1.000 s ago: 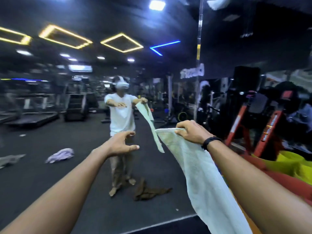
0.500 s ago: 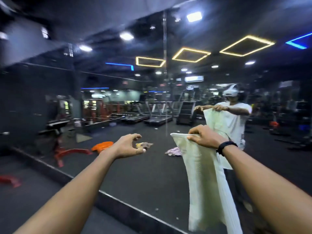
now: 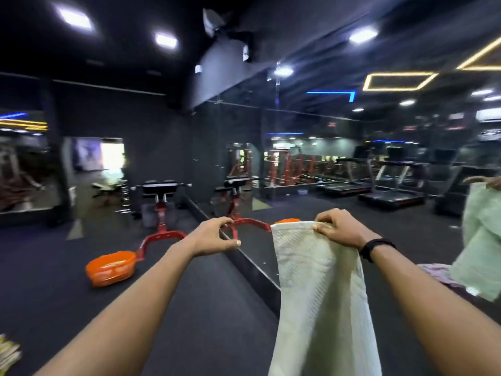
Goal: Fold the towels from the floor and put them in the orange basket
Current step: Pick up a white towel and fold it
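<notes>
gripping towel (image 3: 320, 289) top – right hand (image 3: 343, 229); left hand (image 3: 214, 236) empty

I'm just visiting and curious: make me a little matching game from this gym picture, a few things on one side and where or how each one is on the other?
Things:
1. towel
2. basket
3. left hand
4. wristband

States:
A. on the floor by the red bench foot
B. hanging from the right hand
C. on the right wrist
D. raised, fingers curled, holding nothing

Pairs: 1-B, 2-A, 3-D, 4-C
</notes>
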